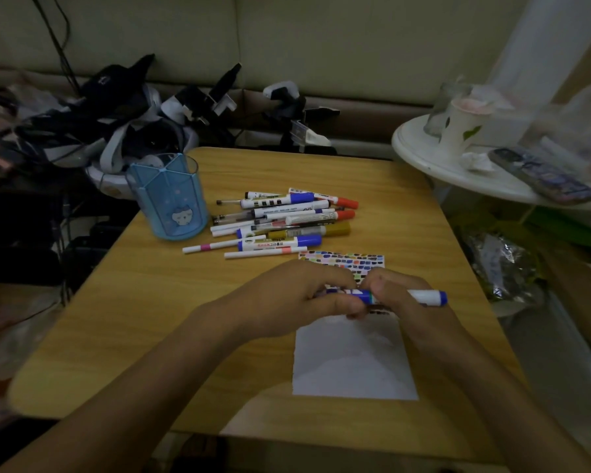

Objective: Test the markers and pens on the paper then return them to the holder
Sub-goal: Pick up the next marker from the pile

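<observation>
Both hands hold one blue-and-white marker [423, 297] level above the white paper [352, 367]. My left hand [297, 298] grips its blue cap end, and my right hand [400, 298] grips the white barrel, whose blue tail sticks out to the right. The top part of the paper carries rows of coloured test marks [345, 259]. A pile of several markers and pens [280, 220] lies on the wooden table [151, 302] beyond the paper. The blue translucent holder [169, 196] stands upright to the left of the pile, and I see nothing inside it.
A heap of dark cables, straps and devices [116, 110] lies behind the holder off the table's far left edge. At the right stands a white round side table [420, 148] with a paper cup [464, 121] and a remote [543, 175]. A foil bag [502, 264] lies below it.
</observation>
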`<state>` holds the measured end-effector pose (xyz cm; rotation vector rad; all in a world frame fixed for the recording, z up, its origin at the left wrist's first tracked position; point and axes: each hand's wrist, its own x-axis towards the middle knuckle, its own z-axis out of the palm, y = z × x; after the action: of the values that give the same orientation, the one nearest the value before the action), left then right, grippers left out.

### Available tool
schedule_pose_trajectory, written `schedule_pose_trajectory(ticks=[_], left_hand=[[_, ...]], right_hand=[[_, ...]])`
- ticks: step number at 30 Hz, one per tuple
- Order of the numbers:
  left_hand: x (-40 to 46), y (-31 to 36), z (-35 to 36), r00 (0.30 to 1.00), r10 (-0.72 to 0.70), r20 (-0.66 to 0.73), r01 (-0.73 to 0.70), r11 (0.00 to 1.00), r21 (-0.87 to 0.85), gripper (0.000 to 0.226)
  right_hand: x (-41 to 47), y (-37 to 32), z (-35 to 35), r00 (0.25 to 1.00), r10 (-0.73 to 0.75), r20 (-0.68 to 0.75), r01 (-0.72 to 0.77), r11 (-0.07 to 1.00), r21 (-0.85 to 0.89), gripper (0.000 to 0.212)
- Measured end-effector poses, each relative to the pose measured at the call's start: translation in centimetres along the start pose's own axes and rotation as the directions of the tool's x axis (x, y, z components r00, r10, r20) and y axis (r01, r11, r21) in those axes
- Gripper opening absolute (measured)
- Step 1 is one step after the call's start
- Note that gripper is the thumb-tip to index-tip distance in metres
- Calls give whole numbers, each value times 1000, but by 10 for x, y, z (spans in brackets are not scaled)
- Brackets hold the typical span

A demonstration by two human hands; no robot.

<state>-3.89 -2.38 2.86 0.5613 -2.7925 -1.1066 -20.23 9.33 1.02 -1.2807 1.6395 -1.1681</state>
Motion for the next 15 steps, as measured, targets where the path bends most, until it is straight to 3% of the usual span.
schedule_pose_trajectory(ticks=[4,8,11,15], left_hand=[[-4,5,1,998,-1,-64,5,997,74,46],[-11,-1,-7,988,-136,-73,151,956,250,68],[-13,-17,-16,967,-256,-20,246,903,353,88],[-11,-31,-12,940,-335,67,262,834,486,95]], right_hand=[[1,2,-6,999,-19,-27,18,999,-31,46],[0,8,-11,996,-18,-89,23,998,63,55],[1,9,-15,988,2,-153,23,987,162,39],[1,6,-12,988,31,-154,-6,987,158,27]])
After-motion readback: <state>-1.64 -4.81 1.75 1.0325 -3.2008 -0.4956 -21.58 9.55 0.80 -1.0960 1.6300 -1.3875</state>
